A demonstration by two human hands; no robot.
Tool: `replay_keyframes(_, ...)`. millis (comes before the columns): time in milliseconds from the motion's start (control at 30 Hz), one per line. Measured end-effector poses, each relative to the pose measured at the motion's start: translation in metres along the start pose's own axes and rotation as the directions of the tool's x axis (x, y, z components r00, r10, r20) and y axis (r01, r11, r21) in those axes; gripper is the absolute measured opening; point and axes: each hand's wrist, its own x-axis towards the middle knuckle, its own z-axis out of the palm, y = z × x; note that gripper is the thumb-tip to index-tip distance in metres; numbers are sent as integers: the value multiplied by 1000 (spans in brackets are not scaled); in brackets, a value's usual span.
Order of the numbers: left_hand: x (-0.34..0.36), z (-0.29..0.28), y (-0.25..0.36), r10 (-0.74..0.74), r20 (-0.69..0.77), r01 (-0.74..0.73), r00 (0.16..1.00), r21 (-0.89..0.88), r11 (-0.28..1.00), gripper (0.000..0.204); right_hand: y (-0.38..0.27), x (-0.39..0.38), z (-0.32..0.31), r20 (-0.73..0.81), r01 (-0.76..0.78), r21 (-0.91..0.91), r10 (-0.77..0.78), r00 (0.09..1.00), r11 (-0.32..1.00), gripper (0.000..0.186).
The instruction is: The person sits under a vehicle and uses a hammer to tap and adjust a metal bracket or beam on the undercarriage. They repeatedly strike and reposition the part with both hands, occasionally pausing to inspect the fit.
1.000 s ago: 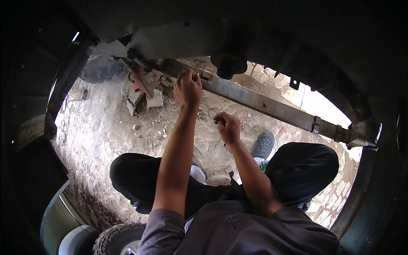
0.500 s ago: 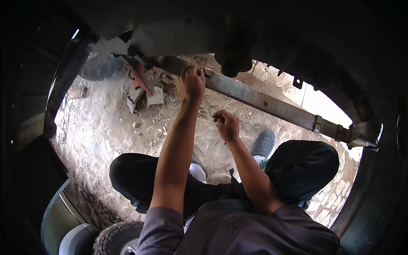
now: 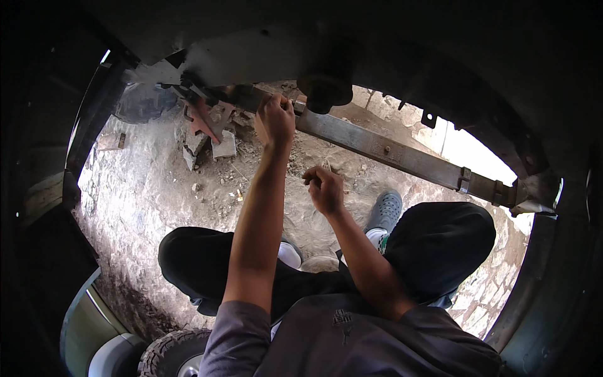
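Note:
My left hand (image 3: 275, 120) is raised beside a long metal leaf spring (image 3: 370, 143) that slants down to the right. Its fingers are curled closed at the spring's near side, close to a clamp (image 3: 299, 104); whatever they hold is hidden. Lower and to the right, over the dirt, is my right hand (image 3: 325, 190). Its fingers are bent inward, with nothing visible in them, and it stands apart from the spring. A dark rounded rubber stop (image 3: 325, 94) hangs just above the spring, right of my left hand.
Dark vehicle bodywork surrounds the opening. A red jack stand (image 3: 202, 119) stands at the far left near a broken block (image 3: 224, 145). A tyre (image 3: 173, 354) lies at lower left. Rubble and dirt cover the ground around my grey shoe (image 3: 384, 210).
The view has shifted slightly, so most of the scene sits a little farther left. My right hand has turned slightly; my left hand stays at the spring, still closed.

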Motion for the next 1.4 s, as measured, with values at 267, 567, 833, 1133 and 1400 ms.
replay_keyframes(267,-12,-21,12,-136,156,139,978,-6,990,19,-3,0,4,0,40,58,-40,999,998,19)
replay_keyframes(567,16,-12,-4,4,-26,-2,1000,48,999,20,-7,-2,13,39,18,49,-20,999,999,21)
replay_keyframes(833,-11,-32,2,-155,153,153,976,24,988,20,2,2,5,9,16,28,-17,1000,999,19)
replay_keyframes(1133,4,-14,0,-84,44,81,995,74,994,19,-9,0,12,23,33,10,-33,999,999,19)
replay_keyframes(1400,0,-22,-1,-88,108,86,990,23,996,20,-7,-4,15,7,42,48,-42,999,998,23)
